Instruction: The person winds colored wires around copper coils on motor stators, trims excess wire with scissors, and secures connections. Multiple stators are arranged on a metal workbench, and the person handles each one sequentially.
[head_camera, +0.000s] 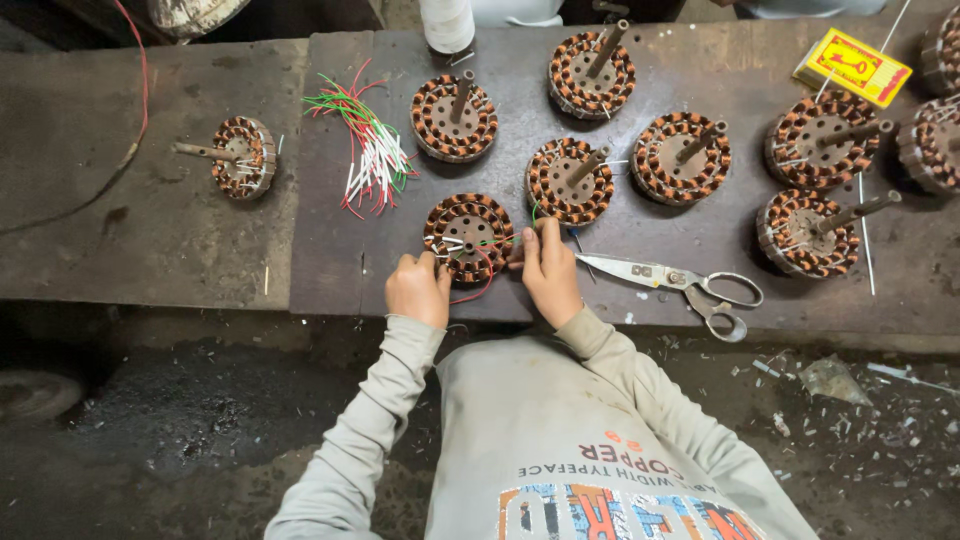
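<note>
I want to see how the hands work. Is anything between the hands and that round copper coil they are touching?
Nothing visible is. The left hand and the right hand both rest directly on the copper-wound stator, one on each side. The scissors lie off to the right hand's side, apart from it.

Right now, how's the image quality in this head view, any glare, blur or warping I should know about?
Head view: even, soft light, with short shadows beside each copper-wound round stator; mild glare on the steel scissors; both hands and the stator between them look sharp; the wide lens bows the dark metal bench edge and stretches the corners; the littered floor below is dim.
</note>
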